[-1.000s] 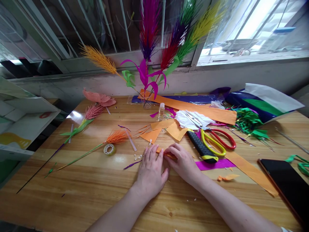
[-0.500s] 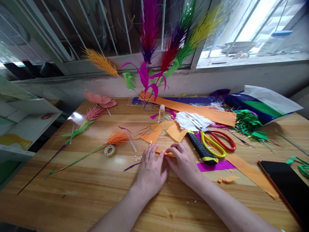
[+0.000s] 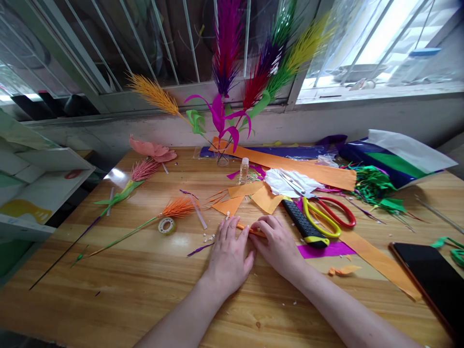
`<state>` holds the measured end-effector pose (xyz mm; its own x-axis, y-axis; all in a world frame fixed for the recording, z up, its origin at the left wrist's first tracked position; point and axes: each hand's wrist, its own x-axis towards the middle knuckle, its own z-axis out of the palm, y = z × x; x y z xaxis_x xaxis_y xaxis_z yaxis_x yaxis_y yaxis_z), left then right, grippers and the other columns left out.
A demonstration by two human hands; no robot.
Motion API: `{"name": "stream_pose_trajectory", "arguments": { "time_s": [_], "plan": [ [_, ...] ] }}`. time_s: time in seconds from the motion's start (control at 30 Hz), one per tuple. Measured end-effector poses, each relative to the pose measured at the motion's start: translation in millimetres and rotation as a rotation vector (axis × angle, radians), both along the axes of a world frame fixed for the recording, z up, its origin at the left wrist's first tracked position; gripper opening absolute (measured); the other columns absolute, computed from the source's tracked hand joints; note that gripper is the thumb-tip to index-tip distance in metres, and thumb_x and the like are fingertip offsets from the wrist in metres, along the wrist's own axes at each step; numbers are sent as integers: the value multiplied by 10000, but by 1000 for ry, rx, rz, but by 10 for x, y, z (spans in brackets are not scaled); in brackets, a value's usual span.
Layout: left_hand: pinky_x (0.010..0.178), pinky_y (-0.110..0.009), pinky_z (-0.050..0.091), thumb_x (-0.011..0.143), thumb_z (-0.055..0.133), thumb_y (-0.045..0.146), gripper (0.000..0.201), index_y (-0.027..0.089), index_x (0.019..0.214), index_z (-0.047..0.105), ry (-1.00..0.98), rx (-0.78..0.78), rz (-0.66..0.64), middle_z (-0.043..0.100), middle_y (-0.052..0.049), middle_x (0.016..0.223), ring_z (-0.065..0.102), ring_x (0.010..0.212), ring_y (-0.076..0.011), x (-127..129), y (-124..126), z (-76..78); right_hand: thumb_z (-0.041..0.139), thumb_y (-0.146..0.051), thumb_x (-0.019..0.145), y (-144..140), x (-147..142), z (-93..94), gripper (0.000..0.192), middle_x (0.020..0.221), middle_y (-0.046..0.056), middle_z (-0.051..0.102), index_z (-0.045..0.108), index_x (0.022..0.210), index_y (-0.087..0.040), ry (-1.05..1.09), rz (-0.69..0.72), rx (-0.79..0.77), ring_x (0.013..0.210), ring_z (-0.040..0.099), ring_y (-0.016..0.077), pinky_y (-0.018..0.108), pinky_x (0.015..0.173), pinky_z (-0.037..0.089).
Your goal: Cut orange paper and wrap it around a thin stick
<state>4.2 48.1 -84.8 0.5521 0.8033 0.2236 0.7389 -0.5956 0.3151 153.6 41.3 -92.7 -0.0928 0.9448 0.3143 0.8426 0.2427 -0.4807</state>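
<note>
A narrow rolled strip of orange crepe paper [image 3: 257, 233] lies on the wooden table between my two hands. My left hand [image 3: 229, 253] rests low on the tabletop, index finger and thumb at the strip's left end. With bent fingers, my right hand [image 3: 276, 241] pinches the right part of the strip; its fingertips partly cover it. Just beyond my fingers lie cut orange paper pieces [image 3: 267, 199] and a small clear bottle [image 3: 243, 171]. Right of my right hand are red-and-yellow-handled scissors [image 3: 322, 217] and a black-and-yellow cutter [image 3: 304, 224].
A tape roll [image 3: 166, 225] and an orange paper bristle stem [image 3: 179, 207] lie to the left. Colourful paper plumes [image 3: 227, 48] stand in a clear vase [image 3: 222, 158] by the window. A phone [image 3: 427, 285] and a long orange strip [image 3: 384, 266] are on the right.
The whole view has shifted slightly. Both hands stay on the orange strip, with slightly more of it showing between the fingers.
</note>
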Motion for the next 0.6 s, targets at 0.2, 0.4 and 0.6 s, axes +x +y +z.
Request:
{"name": "stream_pose_trajectory", "arguments": {
  "time_s": [0.2, 0.4, 0.6],
  "plan": [
    [943, -441, 332, 742, 498, 232, 406, 187, 1142, 441, -376, -107, 72, 420, -125, 1215, 388, 1128, -233, 35, 45, 28, 476, -226, 795, 0, 22, 58, 111, 810, 58, 525, 574, 761, -185, 182, -18, -18, 796, 494, 187, 313, 709, 420],
    [767, -271, 413, 656, 630, 324, 424, 132, 1025, 548, -1191, -948, 245, 565, -73, 928, 527, 767, -116, 92, 105, 73, 550, -351, 751, -80, -33, 208, 170, 765, 26, 525, 539, 751, -182, 923, -30, -212, 736, 505, 147, 264, 681, 428],
    [803, -255, 366, 658, 635, 309, 201, 155, 780, 681, -1380, -1060, 210, 590, -39, 843, 505, 820, -128, 114, 77, 123, 592, -394, 714, -117, -73, 219, 237, 790, 20, 568, 542, 762, -167, 1170, 93, -567, 756, 521, 134, 246, 701, 422]
  ]
}}
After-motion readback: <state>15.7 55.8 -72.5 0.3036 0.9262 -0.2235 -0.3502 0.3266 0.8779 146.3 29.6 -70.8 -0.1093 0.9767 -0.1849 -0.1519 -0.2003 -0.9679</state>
